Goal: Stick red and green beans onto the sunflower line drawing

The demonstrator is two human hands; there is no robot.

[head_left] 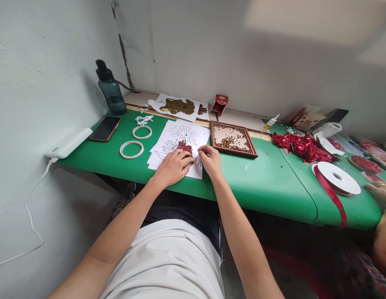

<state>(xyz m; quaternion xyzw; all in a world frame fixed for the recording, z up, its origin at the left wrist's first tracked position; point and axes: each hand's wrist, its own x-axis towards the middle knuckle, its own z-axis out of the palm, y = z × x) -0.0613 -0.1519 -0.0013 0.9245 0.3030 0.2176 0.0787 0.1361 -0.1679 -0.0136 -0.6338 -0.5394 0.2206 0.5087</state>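
Note:
A white sheet with a line-drawn flower [180, 143] lies on the green table [261, 182]. A patch of red beans [184, 147] covers part of the drawing. My left hand [173, 167] rests on the sheet's lower part, fingers curled down beside the red patch. My right hand [210, 160] is just right of it, fingertips pinched together over the paper; what they hold is too small to make out. A wooden tray of red beans [233, 139] sits right of the sheet.
Two white rings [131, 149], a phone [105, 128], a power bank [69, 143] and a dark bottle [111, 89] stand at left. A bean picture [177, 106] lies behind. Red ribbon flowers [300, 147] and a ribbon spool [338, 177] are at right, with another person's hand [381, 195].

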